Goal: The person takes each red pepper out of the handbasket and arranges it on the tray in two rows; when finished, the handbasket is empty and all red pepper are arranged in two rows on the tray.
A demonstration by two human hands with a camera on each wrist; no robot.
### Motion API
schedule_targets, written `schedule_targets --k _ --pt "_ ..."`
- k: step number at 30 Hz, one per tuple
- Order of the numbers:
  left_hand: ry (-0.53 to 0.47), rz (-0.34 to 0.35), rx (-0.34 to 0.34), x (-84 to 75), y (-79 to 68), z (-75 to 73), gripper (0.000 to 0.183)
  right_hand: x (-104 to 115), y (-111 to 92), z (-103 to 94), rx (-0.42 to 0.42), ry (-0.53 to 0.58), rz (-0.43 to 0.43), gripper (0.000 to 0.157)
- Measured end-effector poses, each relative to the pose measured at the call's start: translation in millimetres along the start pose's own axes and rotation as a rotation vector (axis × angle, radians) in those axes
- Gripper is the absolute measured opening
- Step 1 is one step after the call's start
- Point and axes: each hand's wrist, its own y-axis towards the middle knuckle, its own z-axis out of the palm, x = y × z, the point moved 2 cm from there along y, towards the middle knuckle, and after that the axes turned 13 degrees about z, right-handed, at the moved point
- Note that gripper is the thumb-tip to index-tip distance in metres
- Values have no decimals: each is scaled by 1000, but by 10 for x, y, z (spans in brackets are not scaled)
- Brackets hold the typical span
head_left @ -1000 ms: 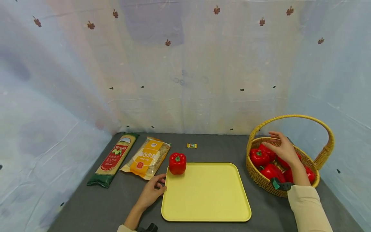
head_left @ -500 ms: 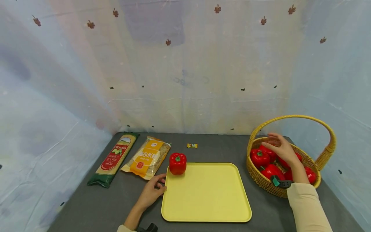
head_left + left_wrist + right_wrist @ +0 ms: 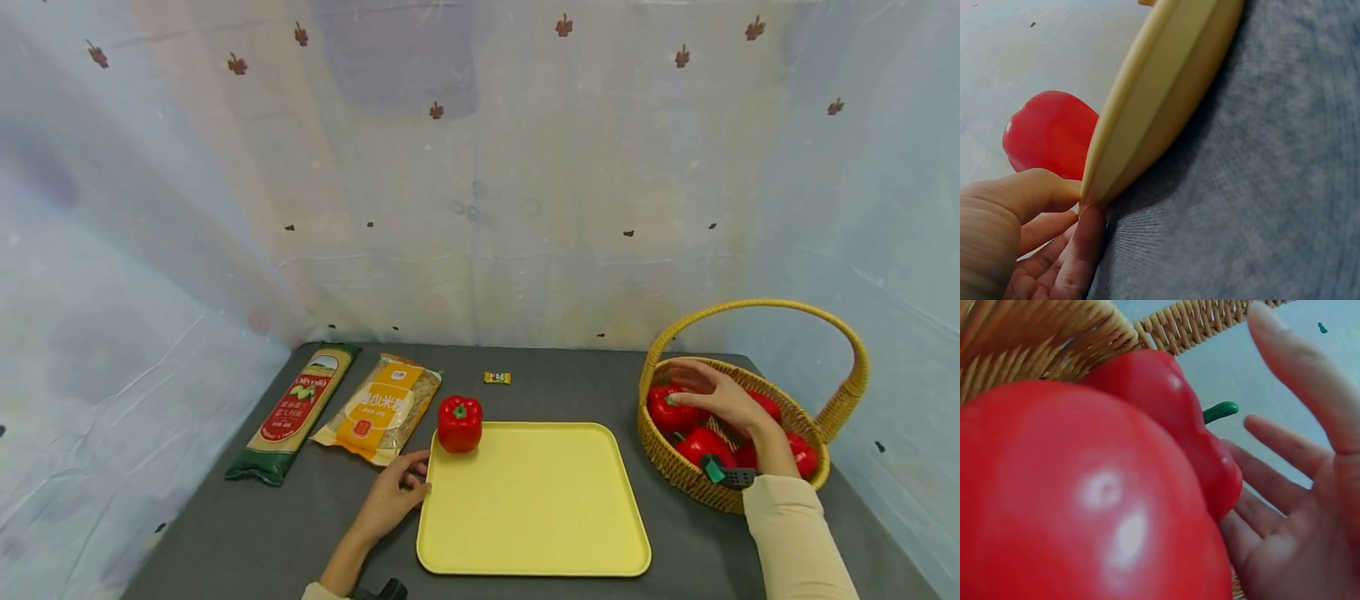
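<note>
My left hand (image 3: 395,495) is at the left edge of the yellow tray (image 3: 534,508). In the left wrist view the thumb and a finger pinch the tray's rim (image 3: 1147,94). A red bell pepper (image 3: 460,427) stands upright on the tray's far left corner. My right hand (image 3: 723,402) reaches into the wicker basket (image 3: 678,479), its fingers spread over several red bell peppers (image 3: 705,446). In the right wrist view the fingers are beside a pepper (image 3: 1160,400) with a green stem, not curled round it. The hand covers part of the peppers behind it.
To the left of the tray lie a bag of grain (image 3: 382,408) and a long green-ended pasta pack (image 3: 296,412). A small yellow wrapped packet (image 3: 497,377) lies behind the tray. The basket's tall handle (image 3: 757,303) arches above the right hand. A pale curtain hangs behind.
My right hand has lowered and shifted slightly left, down among the peppers in the basket. The left hand, the tray and the pepper on it have stayed put.
</note>
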Motion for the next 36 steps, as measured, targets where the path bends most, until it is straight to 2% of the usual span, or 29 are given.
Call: schedule_targets --k 5,12,18,26,31,36 --pt "-8 27 10 8 -3 -2 47 -55 12 17 88 16 21 64" --pt "-9 -11 5 15 4 2 48 -44 5 36 116 -101 55 70" --pt "6 -8 4 10 3 0 48 -34 -6 45 144 -151 97 73" --pt "7 -2 7 14 3 -4 47 -14 -26 20 107 -221 103 73" --pt "0 5 10 19 2 1 48 6 -41 18 65 -254 74 70" --pt "2 11 9 20 5 2 48 35 -58 15 14 -239 45 65"
